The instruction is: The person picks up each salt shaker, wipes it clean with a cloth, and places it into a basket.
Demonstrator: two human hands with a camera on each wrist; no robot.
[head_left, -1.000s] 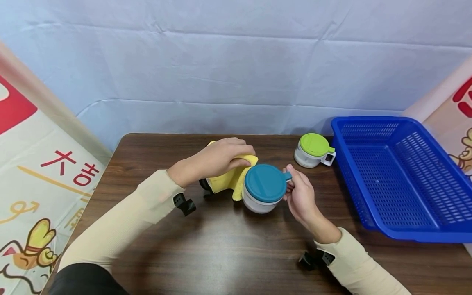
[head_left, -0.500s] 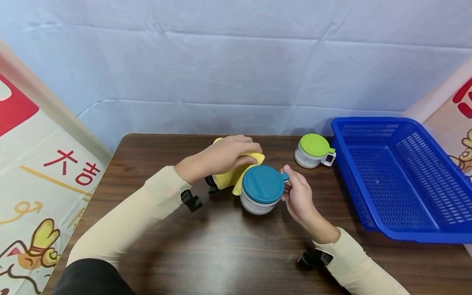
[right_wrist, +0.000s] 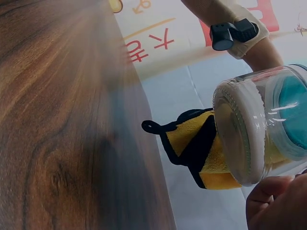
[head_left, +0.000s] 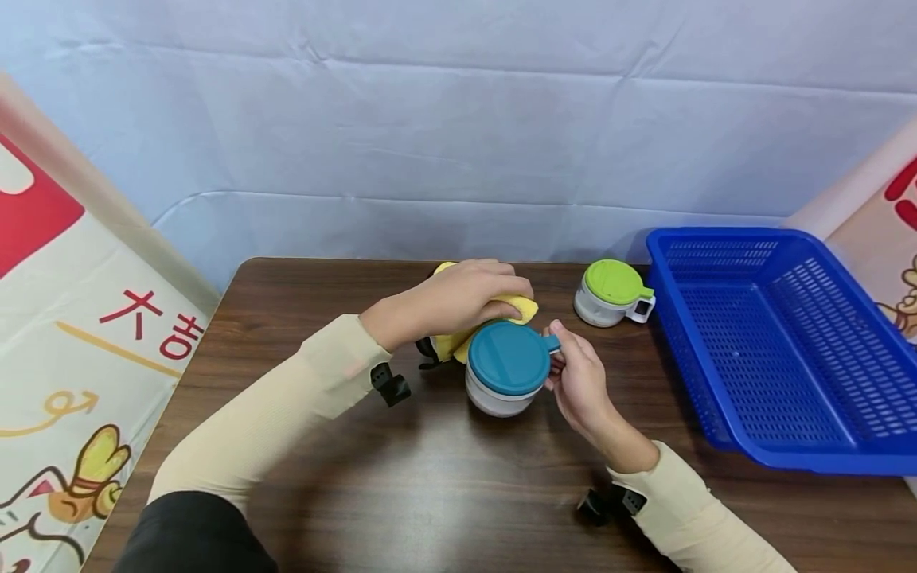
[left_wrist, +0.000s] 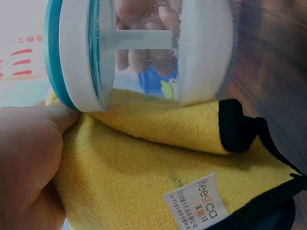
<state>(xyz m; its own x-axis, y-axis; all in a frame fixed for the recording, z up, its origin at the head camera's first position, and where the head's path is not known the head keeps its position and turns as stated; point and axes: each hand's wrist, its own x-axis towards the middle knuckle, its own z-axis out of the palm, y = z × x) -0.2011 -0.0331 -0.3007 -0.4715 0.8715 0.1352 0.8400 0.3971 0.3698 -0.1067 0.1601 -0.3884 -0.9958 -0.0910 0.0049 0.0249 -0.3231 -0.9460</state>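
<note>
Yellow cloth [left_wrist: 129,172]: gripped by left hand [head_left: 458,298], against teal-lidded jar [head_left: 509,360] | jar: apparently lifted over the table [head_left: 358,485], right hand [head_left: 583,382] gripping one side | risk: a hard push against that one-sided hold could twist the jar loose; bunched cloth might slip off glass

yellow cloth [head_left: 525,309] partly hidden by left hand [head_left: 458,296], blue basket [head_left: 824,462] cropped at right, label [left_wrist: 195,203] partly illegible

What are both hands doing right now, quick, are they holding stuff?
Left hand: closed, holding the yellow cloth against the blue-lidded jar.
Right hand: closed, holding that jar from the handle side.
</note>
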